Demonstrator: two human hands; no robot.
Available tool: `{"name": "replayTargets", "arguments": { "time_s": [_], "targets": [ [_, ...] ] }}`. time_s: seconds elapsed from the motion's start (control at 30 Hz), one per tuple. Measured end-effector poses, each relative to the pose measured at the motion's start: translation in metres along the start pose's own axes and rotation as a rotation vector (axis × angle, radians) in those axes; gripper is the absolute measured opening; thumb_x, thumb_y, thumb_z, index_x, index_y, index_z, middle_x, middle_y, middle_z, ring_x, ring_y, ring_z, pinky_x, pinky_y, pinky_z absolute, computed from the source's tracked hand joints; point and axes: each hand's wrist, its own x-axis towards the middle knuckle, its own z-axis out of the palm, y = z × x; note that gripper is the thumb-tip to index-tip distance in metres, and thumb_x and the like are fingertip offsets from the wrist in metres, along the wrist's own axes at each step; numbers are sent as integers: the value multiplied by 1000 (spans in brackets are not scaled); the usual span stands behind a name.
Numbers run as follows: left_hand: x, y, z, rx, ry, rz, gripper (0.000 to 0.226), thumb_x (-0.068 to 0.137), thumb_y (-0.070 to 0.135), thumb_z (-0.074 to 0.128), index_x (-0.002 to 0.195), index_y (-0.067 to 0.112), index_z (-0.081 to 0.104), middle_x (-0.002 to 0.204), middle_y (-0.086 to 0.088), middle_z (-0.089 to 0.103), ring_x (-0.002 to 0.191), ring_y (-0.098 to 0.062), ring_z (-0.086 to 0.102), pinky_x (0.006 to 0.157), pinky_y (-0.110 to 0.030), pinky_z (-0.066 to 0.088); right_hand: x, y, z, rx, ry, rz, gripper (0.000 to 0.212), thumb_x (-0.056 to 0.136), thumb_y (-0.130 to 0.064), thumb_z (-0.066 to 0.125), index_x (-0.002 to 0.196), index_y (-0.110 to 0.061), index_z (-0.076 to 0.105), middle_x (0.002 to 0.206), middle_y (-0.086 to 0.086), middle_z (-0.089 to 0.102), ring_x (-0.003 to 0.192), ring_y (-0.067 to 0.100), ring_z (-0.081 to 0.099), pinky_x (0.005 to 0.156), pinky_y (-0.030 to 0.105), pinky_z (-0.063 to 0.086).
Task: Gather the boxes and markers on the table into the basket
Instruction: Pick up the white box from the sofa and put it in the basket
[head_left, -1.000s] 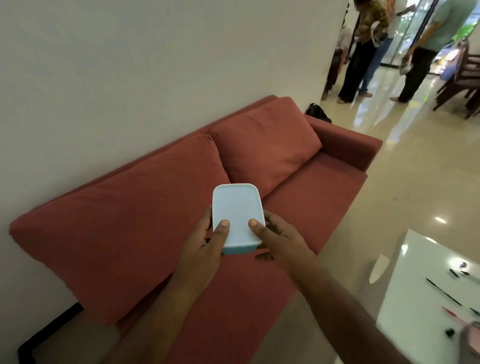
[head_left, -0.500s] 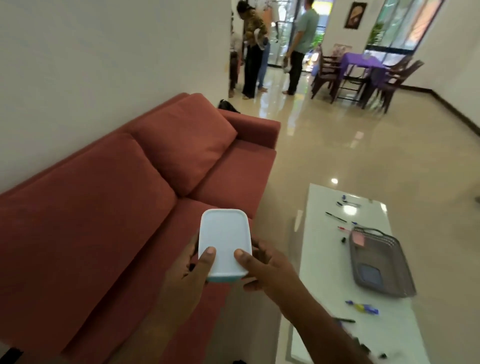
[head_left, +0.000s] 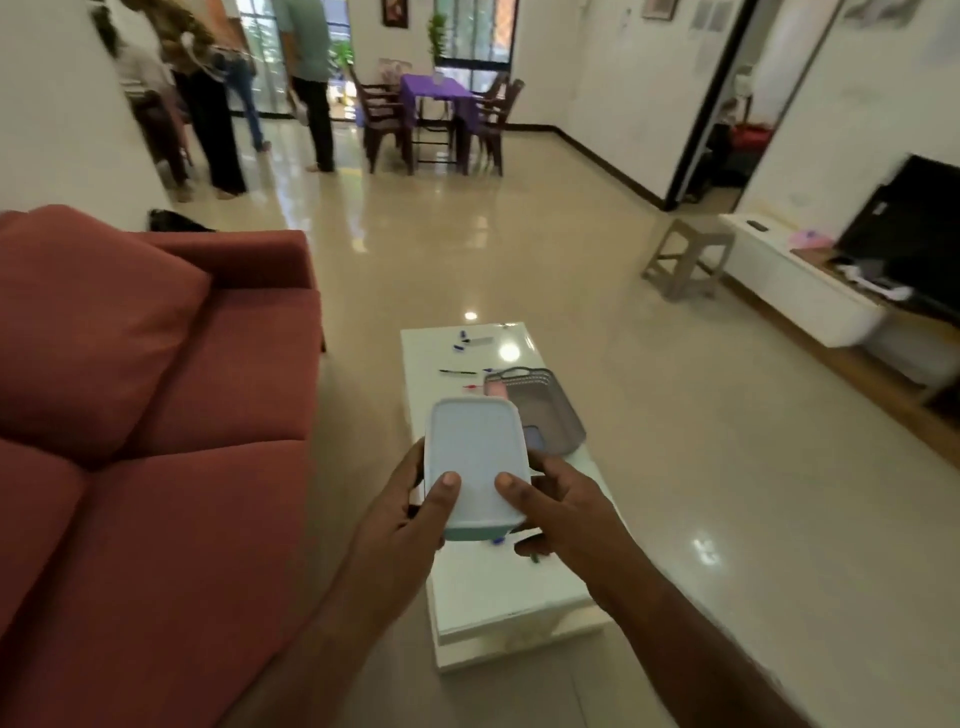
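you've got the box (head_left: 475, 467) pinched between left hand (head_left: 402, 514) and right hand (head_left: 558, 512), thumbs on the lid, mid-frame | basket (head_left: 545, 410) sits just above-right of it, long axis running up-frame | right hand's nearer, I'd guess

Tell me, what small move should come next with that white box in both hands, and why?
Probably carry the box forward and a little right, then lower it into the grey basket. Both the left hand and the right hand hold it above the white table, with the basket just beyond, and pens lie on the table.
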Motion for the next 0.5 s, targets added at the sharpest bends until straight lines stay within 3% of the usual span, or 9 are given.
{"name": "replayTargets", "arguments": {
  "time_s": [0.13, 0.33, 0.5],
  "targets": [
    [26, 4, 80, 30, -111, -14, 51, 84, 57, 53, 134, 50, 46, 115, 24, 64, 97, -8, 67, 68, -26, 57, -7, 9, -83, 21, 103, 10, 27, 89, -36, 68, 114, -37, 58, 96, -2, 74, 84, 20, 73, 76, 46, 61],
    [60, 15, 211, 24, -210, -48, 49, 84, 63, 55, 131, 55, 45, 115, 18, 64, 102, -17, 66, 79, -39, 61, -7, 28, -209, 27, 217, 16, 48, 88, -42, 69, 130, -25, 55, 100, -1, 74, 83, 17, 73, 71, 37, 62],
    [88, 27, 299, 26, -255, 30, 51, 90, 56, 57, 138, 47, 44, 121, 20, 63, 97, -2, 66, 79, -36, 61, 0, 38, -299, 63, 301, 10, 49, 80, -49, 72, 123, -30, 57, 99, -4, 74, 82, 15, 73, 71, 37, 62]
  ]
}}
